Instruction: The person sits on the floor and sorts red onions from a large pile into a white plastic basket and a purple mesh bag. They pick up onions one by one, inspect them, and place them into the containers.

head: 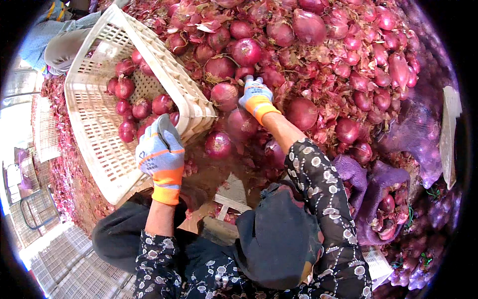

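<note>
My left hand (161, 145), in a grey and orange work glove, is at the near rim of a white plastic crate (112, 164); its fingertips are partly hidden, so its hold is unclear. The crate is tilted towards me, with several red onions (142, 108) inside. To the right, my right hand (256, 93), in a matching glove, reaches into a large heap of red onions (302, 114). Its fingers touch a small red onion (244, 71) just beyond them; whether they grip it is not clear. Loose onions (218, 144) lie between the crate and my right forearm.
Dry onion skins cover much of the heap. A purple mesh bag (360, 179) of onions stands open at the right, near filled mesh sacks (440, 209). Another person's knee (65, 50) is beyond the crate at the upper left. Stacked crates (78, 261) fill the lower left.
</note>
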`<act>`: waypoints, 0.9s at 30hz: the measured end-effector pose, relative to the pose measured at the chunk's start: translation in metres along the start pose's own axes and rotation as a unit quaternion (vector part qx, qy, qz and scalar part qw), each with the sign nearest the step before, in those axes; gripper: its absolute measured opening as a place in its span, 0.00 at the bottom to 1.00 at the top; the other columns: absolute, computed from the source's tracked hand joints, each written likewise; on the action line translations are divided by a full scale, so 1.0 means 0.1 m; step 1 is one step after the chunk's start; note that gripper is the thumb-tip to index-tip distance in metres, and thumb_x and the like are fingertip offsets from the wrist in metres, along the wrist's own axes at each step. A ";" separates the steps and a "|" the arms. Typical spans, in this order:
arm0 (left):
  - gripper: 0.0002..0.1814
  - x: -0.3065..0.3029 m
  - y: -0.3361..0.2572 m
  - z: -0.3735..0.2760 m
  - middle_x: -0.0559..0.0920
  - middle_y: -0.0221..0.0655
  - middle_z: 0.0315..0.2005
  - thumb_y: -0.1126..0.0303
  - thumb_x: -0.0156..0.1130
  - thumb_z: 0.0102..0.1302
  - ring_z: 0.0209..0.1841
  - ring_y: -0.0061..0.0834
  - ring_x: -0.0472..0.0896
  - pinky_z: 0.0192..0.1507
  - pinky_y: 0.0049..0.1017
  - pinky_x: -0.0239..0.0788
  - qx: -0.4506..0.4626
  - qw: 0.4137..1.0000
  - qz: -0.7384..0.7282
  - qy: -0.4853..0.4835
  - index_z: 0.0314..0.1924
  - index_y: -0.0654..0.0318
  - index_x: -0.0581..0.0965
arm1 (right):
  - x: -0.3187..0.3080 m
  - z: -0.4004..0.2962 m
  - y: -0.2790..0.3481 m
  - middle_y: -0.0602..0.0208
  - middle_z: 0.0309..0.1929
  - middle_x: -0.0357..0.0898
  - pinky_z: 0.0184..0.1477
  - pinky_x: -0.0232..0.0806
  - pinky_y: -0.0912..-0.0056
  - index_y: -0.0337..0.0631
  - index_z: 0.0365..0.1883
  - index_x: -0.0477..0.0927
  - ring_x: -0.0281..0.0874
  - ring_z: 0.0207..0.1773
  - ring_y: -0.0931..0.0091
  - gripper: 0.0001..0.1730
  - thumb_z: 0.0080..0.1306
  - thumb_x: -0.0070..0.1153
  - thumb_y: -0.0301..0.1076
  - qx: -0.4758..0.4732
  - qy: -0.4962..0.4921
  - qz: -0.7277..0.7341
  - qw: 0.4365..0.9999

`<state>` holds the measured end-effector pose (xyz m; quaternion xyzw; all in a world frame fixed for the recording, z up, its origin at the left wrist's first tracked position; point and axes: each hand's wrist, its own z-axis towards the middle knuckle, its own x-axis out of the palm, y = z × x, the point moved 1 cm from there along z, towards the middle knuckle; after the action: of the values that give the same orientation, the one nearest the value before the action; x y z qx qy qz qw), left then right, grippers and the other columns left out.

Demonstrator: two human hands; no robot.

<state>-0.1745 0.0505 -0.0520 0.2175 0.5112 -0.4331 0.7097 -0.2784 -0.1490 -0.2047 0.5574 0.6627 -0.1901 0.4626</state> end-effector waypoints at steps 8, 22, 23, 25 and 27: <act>0.12 -0.04 0.02 0.00 0.83 0.38 0.35 0.71 0.50 0.64 0.37 0.40 0.81 0.39 0.34 0.71 0.002 1.000 0.006 0.000 0.43 0.60 0.79 | 0.13 -0.26 -0.91 0.59 0.55 0.73 0.49 0.71 0.62 0.47 0.61 0.66 0.76 0.52 0.66 0.36 0.53 0.59 0.44 -0.024 0.067 0.563 0.824; 0.12 0.02 -0.05 0.05 0.83 0.38 0.31 0.63 0.50 0.67 0.32 0.41 0.80 0.34 0.37 0.71 -0.065 0.998 0.018 -0.005 0.40 0.55 0.81 | -0.36 -2.89 -2.80 0.57 0.51 0.76 0.54 0.66 0.59 0.50 0.54 0.73 0.76 0.50 0.61 0.35 0.50 0.61 0.56 0.010 0.184 -0.150 0.971; 0.12 0.03 -0.05 0.04 0.83 0.37 0.31 0.63 0.50 0.66 0.32 0.41 0.80 0.34 0.36 0.71 -0.056 0.998 0.005 -0.009 0.40 0.55 0.81 | -0.34 -2.81 -2.75 0.59 0.48 0.77 0.52 0.68 0.60 0.50 0.52 0.73 0.77 0.48 0.62 0.32 0.50 0.61 0.54 -0.018 0.227 -0.211 0.950; 0.12 0.00 0.00 0.02 0.83 0.37 0.33 0.66 0.50 0.65 0.33 0.40 0.80 0.35 0.36 0.71 -0.035 0.999 0.003 -0.020 0.41 0.55 0.81 | -0.48 -2.45 -2.18 0.59 0.45 0.77 0.48 0.69 0.60 0.49 0.50 0.74 0.77 0.47 0.62 0.28 0.54 0.58 0.52 -0.058 0.255 -0.285 0.922; 0.12 -0.02 0.04 0.00 0.82 0.37 0.34 0.68 0.51 0.64 0.34 0.40 0.80 0.37 0.35 0.71 -0.018 0.999 -0.002 -0.029 0.42 0.56 0.80 | -0.43 -2.00 -1.64 0.61 0.42 0.78 0.45 0.70 0.60 0.49 0.48 0.75 0.78 0.45 0.63 0.24 0.57 0.55 0.52 -0.161 0.011 -0.113 0.981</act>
<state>-0.1713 0.0539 -0.0510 0.1915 0.4981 -0.4314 0.7274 -0.5106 -0.0700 -0.1126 0.3997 0.7483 -0.1258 0.5143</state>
